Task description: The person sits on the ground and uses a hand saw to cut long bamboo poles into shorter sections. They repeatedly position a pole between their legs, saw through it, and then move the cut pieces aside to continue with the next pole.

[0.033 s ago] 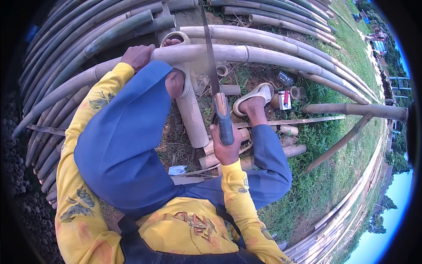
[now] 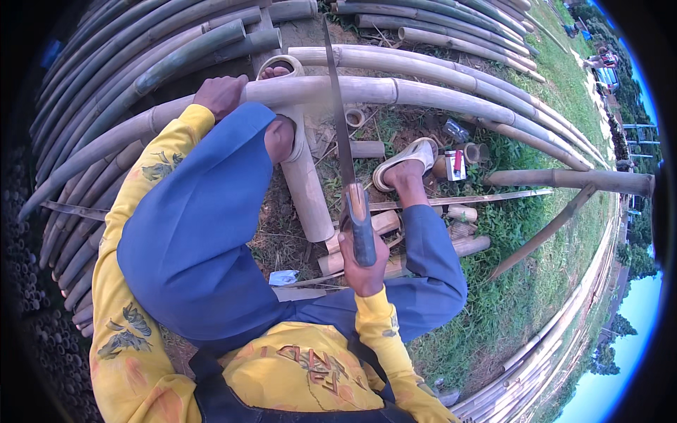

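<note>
Right fingers [image 2: 381, 248] partly hidden behind the dark saw handle [image 2: 362, 243]

The right hand [image 2: 364, 264] has drawn back toward the shirt [image 2: 296, 356], bringing the saw [image 2: 343, 141] with it. The handle [image 2: 362, 229] now sits lower, and the blade tip [image 2: 325, 25], previously at the view's top edge, shows just below it.

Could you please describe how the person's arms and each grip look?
The long yellow sleeves carry dark, leaf-like prints, with faint orange patches on the left one. The left grip and right grip are bare, without gloves.
</note>
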Motion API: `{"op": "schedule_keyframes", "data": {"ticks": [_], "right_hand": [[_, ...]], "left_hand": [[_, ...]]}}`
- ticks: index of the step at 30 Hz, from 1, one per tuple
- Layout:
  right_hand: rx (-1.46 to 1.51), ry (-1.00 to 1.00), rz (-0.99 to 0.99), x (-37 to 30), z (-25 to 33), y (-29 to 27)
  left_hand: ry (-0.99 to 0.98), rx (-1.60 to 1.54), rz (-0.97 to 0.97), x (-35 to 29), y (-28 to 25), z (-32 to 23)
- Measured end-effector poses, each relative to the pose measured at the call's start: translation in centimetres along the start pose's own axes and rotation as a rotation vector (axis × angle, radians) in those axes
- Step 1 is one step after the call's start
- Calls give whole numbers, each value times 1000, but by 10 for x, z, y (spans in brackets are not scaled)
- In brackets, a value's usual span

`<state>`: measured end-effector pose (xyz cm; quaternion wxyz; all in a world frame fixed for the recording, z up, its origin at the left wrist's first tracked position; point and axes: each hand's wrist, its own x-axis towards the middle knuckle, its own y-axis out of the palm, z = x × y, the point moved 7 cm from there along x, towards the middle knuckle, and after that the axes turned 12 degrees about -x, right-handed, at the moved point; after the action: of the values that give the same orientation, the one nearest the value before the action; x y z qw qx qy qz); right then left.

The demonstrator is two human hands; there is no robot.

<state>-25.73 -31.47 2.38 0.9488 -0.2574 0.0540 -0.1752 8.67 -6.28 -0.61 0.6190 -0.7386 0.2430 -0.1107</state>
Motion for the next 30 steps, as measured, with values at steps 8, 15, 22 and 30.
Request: {"op": "schedule_keyframes", "data": {"ticks": [8,15,22,30], "right_hand": [[17,-82,-11,36,-8,-4],[21,6,-2,4,8,-2],[-72,-167,-70,-1,-7,-20],[-40,-14,-10,-24,-4,-11]], "left_hand": [[-37,-18,-5,17,9,0],[-12,-15,-1,7,-5,6],[-35,-35,-2,13,5,2],[-28,-32,25,10,1,5]]}}
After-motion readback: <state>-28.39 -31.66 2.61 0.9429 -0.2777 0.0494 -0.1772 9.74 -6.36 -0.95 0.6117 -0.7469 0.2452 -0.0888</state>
